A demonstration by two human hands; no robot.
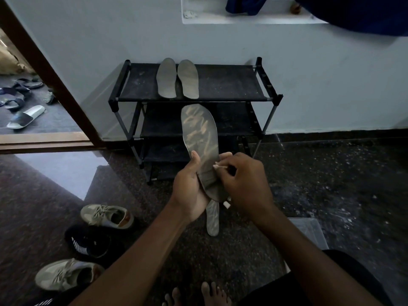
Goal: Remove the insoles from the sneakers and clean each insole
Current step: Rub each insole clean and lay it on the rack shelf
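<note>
Gripping the insole [199, 133]: left hand [189, 188]; right hand [247, 184] pinches white scrap [217, 166] — shoe rack [231, 85] behind.

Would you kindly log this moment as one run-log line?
step: cleaning held insole | left hand: grips it | right hand: pinches white wipe against it | rack top: two insoles | below hands: another insole

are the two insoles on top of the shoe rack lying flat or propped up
Lying flat: the left insole and right insole rest full-length on the rack's top shelf.
</note>
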